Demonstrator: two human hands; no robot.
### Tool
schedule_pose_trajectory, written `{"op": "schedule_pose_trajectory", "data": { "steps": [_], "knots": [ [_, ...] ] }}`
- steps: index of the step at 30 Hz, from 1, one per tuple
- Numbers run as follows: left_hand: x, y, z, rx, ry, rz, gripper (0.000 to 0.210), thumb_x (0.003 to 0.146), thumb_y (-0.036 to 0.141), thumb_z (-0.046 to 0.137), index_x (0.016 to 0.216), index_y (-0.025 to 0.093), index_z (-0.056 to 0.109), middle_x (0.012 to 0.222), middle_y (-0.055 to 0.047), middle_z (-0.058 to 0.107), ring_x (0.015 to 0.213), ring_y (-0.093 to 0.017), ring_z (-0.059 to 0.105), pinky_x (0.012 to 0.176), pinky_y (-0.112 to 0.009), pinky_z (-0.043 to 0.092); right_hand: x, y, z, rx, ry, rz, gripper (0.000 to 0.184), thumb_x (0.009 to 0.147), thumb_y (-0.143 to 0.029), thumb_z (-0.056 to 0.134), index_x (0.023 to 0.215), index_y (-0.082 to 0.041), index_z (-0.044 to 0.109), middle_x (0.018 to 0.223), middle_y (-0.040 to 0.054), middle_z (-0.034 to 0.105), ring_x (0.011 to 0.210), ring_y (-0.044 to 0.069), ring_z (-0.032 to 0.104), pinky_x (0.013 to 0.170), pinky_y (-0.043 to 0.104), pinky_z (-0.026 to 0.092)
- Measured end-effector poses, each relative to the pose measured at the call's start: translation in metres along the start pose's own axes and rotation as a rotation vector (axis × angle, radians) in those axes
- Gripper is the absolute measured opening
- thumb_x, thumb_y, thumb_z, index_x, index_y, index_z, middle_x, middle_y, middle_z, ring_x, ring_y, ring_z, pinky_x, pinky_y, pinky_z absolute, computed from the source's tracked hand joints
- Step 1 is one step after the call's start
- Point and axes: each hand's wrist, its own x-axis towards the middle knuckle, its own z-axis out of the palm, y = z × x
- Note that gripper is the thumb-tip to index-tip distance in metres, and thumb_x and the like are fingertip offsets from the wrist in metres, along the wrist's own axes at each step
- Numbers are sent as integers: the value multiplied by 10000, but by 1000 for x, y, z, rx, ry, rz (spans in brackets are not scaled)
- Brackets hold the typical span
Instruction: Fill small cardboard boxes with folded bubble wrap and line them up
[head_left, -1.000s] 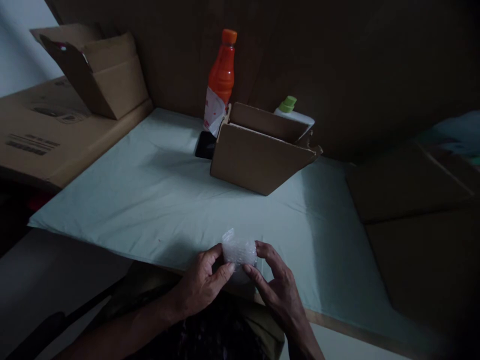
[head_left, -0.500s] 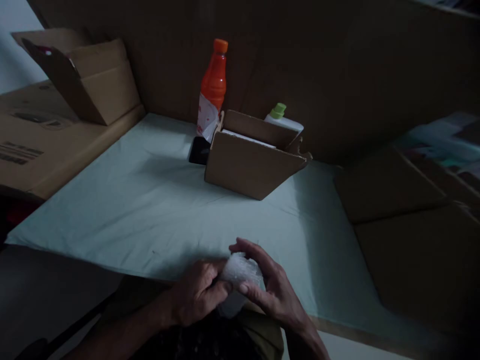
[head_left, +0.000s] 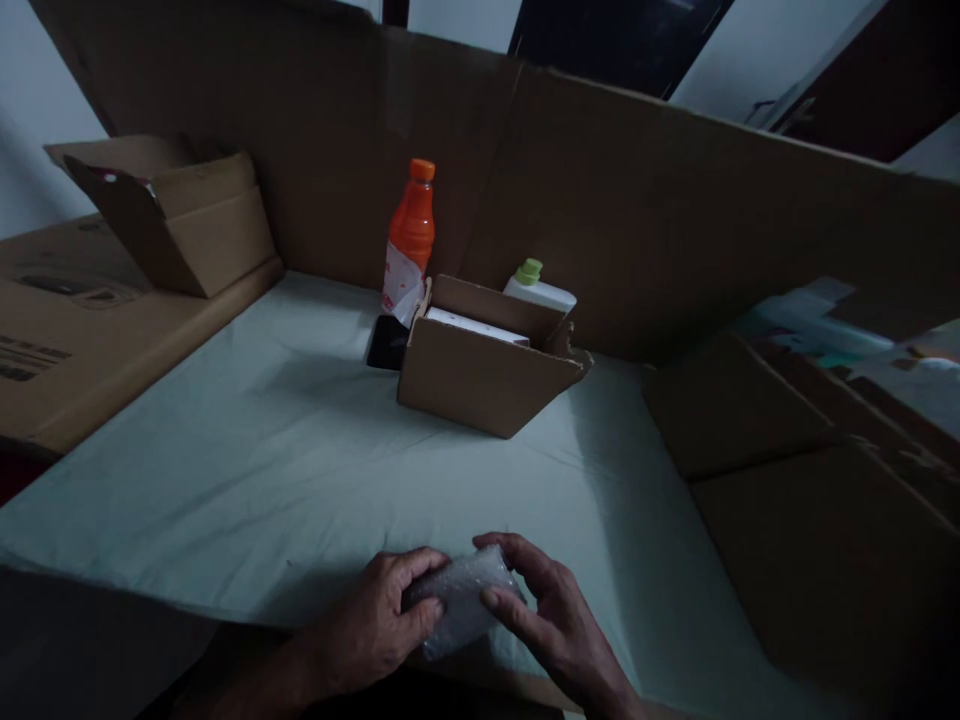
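Observation:
Between my two hands, over the near edge of the cloth-covered table [head_left: 330, 480], is a small bundle of clear bubble wrap [head_left: 469, 605]. My left hand [head_left: 382, 610] grips its left side, thumb on the near face and fingers behind. On the other side, my right hand [head_left: 551, 610] holds it with the thumb pressed on the front and the fingers curved over the top right. Whatever may lie inside the wrap cannot be made out. Beyond the hands, mid-table, stands an open cardboard box [head_left: 480, 375] with a white item [head_left: 476, 325] showing inside.
An orange bottle [head_left: 412, 225], a dark phone-like slab [head_left: 388, 343] and a white bottle with a green cap [head_left: 536, 288] stand around the box. Cardboard boxes flank the table at left [head_left: 217, 225] and right [head_left: 810, 530]. A tall cardboard panel [head_left: 637, 200] closes the back.
The view has tilted upward, showing more above the back panel. The bubble wrap has gone from a bunched shape to a flatter, wider one, with my hands slightly farther apart.

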Motion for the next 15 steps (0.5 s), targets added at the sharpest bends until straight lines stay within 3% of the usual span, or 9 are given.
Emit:
{"op": "schedule_pose_trajectory", "data": {
  "steps": [3, 6, 9, 11, 13, 15],
  "knots": [
    [6, 5, -2, 86, -8, 60, 352, 784, 185, 524, 1070, 243, 720, 959, -6, 734, 901, -195, 637, 826, -244, 484, 2, -9, -7, -26, -81, 1, 275, 903, -476, 616, 928, -212, 687, 794, -1, 679, 751, 167, 632, 706, 242, 504],
    [19, 14, -10, 141, -60, 97, 332, 758, 173, 549, 1033, 226, 727, 859, 9, 715, 791, -169, 615, 748, -227, 466, 6, -15, -14, -85, -62, -14, 296, 921, -482, 590, 873, -201, 670, 755, -3, 658, 712, 161, 617, 673, 237, 493],
    [43, 22, -26, 83, -187, 110, 252, 803, 312, 604, 968, 165, 725, 786, -10, 679, 715, -154, 586, 658, -222, 443, 11, -19, -30, -156, -6, -24, 302, 928, -483, 577, 879, -202, 676, 764, 7, 670, 704, 166, 625, 650, 240, 498],
    [66, 22, -36, -22, -220, 112, 383, 865, 469, 551, 948, 131, 712, 767, -38, 677, 707, -159, 605, 659, -234, 457, 14, -24, -49, -176, 67, -41, 287, 916, -476, 595, 912, -204, 687, 803, 23, 694, 714, 176, 646, 638, 244, 517],
    [93, 18, -44, -37, -103, 130, 468, 901, 529, 474, 940, 122, 701, 765, -59, 691, 709, -166, 627, 678, -251, 476, 19, -35, -72, -174, 197, -62, 281, 883, -475, 640, 959, -210, 693, 835, 38, 713, 722, 191, 668, 618, 248, 536],
    [119, 11, -46, 44, 74, 164, 424, 890, 495, 489, 926, 128, 699, 756, -60, 698, 697, -165, 624, 666, -253, 472, 27, -51, -96, -172, 347, -87, 301, 835, -486, 693, 983, -223, 697, 829, 43, 717, 702, 198, 677, 572, 245, 538]
  ]
}}
